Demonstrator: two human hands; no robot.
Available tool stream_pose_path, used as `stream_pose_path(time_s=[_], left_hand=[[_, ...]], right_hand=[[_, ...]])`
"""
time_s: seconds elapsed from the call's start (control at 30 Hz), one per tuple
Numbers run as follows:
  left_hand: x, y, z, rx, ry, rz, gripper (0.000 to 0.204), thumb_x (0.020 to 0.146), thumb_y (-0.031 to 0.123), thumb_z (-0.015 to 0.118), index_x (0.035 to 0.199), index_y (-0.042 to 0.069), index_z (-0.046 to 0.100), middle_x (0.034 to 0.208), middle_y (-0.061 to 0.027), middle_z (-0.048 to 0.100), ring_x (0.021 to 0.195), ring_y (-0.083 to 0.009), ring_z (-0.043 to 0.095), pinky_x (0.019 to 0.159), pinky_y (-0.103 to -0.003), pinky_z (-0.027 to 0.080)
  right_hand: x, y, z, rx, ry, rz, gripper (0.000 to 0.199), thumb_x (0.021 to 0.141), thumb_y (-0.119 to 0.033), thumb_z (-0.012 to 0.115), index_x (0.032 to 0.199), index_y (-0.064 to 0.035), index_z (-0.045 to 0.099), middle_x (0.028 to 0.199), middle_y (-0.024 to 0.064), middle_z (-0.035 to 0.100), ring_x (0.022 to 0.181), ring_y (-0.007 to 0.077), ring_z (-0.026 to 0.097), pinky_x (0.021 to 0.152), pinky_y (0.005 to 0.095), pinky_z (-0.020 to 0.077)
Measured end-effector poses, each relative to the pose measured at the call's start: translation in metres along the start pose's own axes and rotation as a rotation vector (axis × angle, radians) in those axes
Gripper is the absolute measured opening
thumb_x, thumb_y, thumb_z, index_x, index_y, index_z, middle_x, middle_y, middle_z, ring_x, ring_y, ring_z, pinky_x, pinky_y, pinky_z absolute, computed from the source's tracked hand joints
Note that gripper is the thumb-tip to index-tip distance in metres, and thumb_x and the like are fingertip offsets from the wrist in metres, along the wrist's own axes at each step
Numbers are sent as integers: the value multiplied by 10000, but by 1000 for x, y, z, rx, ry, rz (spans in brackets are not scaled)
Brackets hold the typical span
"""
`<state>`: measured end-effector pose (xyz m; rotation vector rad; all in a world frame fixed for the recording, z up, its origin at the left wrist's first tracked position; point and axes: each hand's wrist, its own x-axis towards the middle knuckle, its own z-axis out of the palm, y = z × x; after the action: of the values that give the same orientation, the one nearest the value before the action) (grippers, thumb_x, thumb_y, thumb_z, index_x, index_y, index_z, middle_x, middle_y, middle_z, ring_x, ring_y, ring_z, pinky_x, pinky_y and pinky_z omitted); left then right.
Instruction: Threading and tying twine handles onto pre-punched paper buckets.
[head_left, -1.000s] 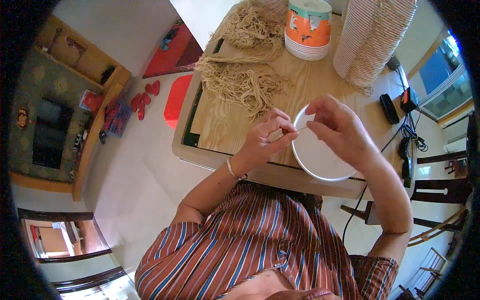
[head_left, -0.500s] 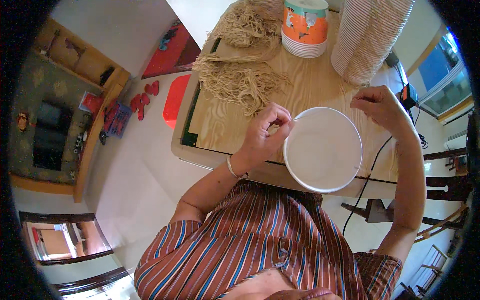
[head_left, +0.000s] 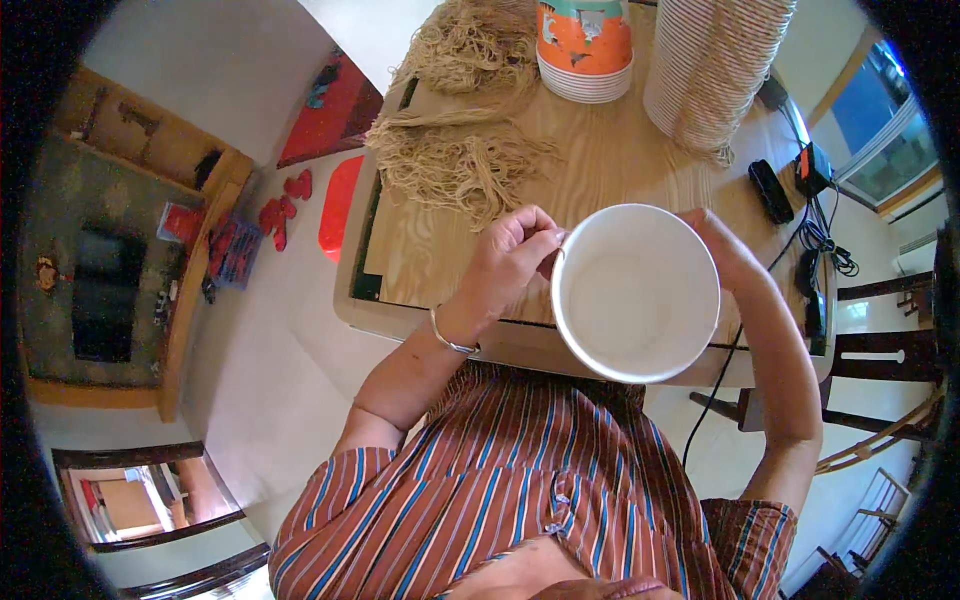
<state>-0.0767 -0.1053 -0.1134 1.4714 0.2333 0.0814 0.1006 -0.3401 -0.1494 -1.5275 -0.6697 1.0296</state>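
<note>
A white paper bucket (head_left: 640, 300), its round mouth facing me, is tilted over the near edge of the table. My left hand (head_left: 515, 255) is closed in a pinch at the left side of its rim. A thin strand seems to lie at those fingertips, too fine to make out well. Against the bucket's upper right side is my right hand (head_left: 715, 245), its fingers hidden behind the wall. Bundles of tan string (head_left: 465, 160) lie on the table beyond my left hand.
Orange and green printed paper buckets (head_left: 585, 50) stand nested at the back. Right of them leans a tall stack of white-rimmed buckets (head_left: 715, 70), with tan string down its side. A black adapter (head_left: 770, 190) and tangled cables (head_left: 825, 245) lie at the table's right. A red stool (head_left: 340, 210) is at left.
My right hand has come down and in from the upper right to the bucket's side. The bucket's mouth has turned more toward me. My left hand stays at the rim.
</note>
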Motion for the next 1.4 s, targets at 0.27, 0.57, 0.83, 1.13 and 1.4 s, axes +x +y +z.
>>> stream_pose_path(time_s=[0.27, 0.57, 0.83, 1.13, 1.4], left_hand=[[1, -7, -3, 157, 60, 21, 85, 888, 61, 598, 963, 20, 596, 851, -9, 600, 758, -66, 566, 713, -235, 487], [-22, 21, -9, 484, -26, 257, 160, 909, 91, 606, 1031, -4, 647, 887, -41, 638, 827, -100, 609, 724, -244, 496], [-35, 28, -10, 497, -27, 200, 175, 886, 145, 654, 997, 10, 636, 845, -60, 654, 766, -91, 602, 682, -260, 498], [-42, 49, -8, 432, 32, 226, 154, 901, 132, 631, 970, -5, 615, 847, -51, 638, 775, -93, 589, 707, -267, 498], [-21, 119, 5, 674, 145, 666, 150, 875, 60, 621, 1004, 26, 554, 839, -79, 546, 733, -173, 567, 666, -311, 487]], right_hand=[[-31, -23, -7, -298, 238, 168, 176, 892, -162, 585, 1009, -38, 630, 715, -13, 559, 584, 56, 479, 492, 216, 384], [-131, -68, 42, -425, 125, 277, 174, 890, -172, 611, 843, -12, 662, 603, -17, 564, 497, 57, 495, 438, 244, 393], [-126, -80, 85, -213, 232, 580, 276, 909, -239, 620, 777, 3, 630, 580, 39, 575, 452, 97, 498, 377, 249, 380], [-118, -91, 83, -54, 267, 336, 183, 912, -119, 577, 870, 53, 620, 691, 113, 653, 499, 151, 586, 437, 278, 477], [-92, -171, 36, -252, 438, 9, 139, 882, -81, 589, 930, 48, 609, 693, 107, 642, 444, 146, 568, 390, 280, 478]])
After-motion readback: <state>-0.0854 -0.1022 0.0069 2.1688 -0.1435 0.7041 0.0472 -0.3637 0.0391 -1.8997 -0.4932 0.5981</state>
